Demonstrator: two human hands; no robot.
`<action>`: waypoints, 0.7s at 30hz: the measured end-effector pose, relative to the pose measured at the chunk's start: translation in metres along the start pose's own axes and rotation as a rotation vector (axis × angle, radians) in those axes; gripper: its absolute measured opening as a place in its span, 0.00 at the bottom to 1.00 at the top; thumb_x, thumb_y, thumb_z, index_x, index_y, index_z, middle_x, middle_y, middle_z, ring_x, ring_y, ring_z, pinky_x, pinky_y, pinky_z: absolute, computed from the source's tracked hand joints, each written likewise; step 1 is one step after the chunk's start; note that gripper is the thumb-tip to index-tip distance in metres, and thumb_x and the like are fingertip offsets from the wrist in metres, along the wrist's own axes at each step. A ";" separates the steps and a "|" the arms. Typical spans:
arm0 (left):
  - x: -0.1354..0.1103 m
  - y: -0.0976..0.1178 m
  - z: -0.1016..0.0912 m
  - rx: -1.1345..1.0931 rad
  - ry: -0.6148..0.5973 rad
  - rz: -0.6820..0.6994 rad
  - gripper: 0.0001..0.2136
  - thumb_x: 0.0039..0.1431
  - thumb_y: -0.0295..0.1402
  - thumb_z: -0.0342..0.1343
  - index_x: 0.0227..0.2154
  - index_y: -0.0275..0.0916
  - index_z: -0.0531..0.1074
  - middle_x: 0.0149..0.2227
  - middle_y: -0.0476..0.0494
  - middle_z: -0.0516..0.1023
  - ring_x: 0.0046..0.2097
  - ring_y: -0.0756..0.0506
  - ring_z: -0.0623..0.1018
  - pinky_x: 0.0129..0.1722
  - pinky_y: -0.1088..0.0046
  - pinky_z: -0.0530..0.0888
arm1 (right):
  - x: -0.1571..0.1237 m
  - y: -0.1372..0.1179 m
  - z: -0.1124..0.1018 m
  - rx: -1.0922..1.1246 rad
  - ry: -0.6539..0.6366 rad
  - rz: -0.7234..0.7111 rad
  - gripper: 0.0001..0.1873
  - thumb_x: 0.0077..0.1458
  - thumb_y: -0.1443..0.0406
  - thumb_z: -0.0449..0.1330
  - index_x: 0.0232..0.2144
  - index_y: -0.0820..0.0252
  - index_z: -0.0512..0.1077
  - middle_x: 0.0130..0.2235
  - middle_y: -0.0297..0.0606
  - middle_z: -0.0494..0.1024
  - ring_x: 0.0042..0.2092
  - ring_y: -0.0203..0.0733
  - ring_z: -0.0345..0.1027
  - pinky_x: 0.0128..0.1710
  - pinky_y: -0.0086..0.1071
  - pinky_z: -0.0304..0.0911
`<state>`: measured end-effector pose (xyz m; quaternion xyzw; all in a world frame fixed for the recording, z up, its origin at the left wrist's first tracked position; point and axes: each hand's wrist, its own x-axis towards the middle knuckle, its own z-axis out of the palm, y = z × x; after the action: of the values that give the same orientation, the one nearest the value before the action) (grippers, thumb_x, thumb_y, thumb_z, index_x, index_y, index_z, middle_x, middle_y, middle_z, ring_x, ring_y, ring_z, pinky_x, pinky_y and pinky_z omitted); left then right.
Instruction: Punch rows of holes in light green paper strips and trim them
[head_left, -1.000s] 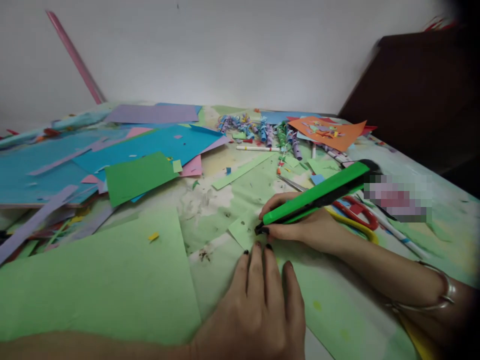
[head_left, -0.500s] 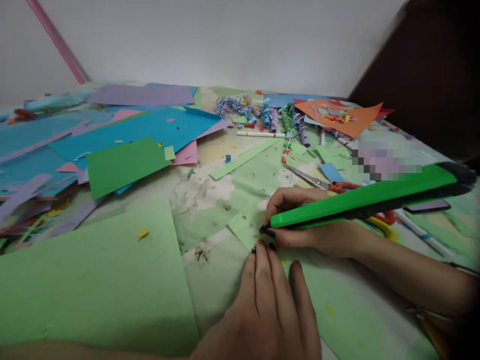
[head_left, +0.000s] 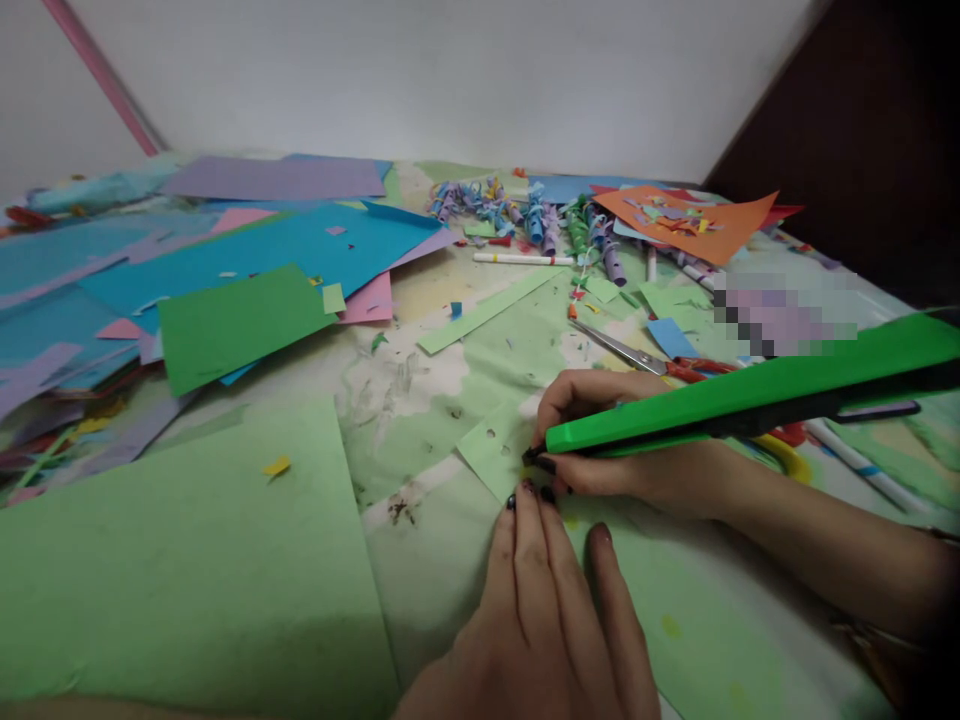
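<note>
On the bench [head_left: 401, 580], open room separates the large green sheet [head_left: 195, 560] at left from the left hand [head_left: 544, 620], flat and ungrasping on holed paper [head_left: 484, 455]. The right hand [head_left: 645, 480] grips the green tool [head_left: 720, 408], its tail swung rightward towards scissors [head_left: 630, 353]; the tip stays by the holes, so work seems unmoved.

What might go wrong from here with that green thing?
The left hand's fingertips rest close to the tip of the green tool, so a slip might poke or mark a finger.

The light green paper already has small holes near that tip, so pressing too hard might tear it.

The scissors lie just beyond the right hand, so a careless move might bump them.
</note>
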<state>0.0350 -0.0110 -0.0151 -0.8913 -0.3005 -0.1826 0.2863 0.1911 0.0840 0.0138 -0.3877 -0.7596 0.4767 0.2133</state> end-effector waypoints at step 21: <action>-0.016 0.013 0.001 0.071 -0.137 -0.134 0.24 0.58 0.45 0.51 0.41 0.23 0.73 0.43 0.21 0.78 0.45 0.29 0.79 0.44 0.56 0.75 | 0.002 -0.002 0.003 -0.162 0.030 -0.097 0.06 0.44 0.72 0.60 0.26 0.60 0.65 0.25 0.29 0.68 0.25 0.29 0.56 0.23 0.23 0.55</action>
<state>0.0317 -0.0260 -0.0289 -0.8688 -0.3847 -0.1293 0.2836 0.1866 0.0834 0.0143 -0.3734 -0.8104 0.3968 0.2154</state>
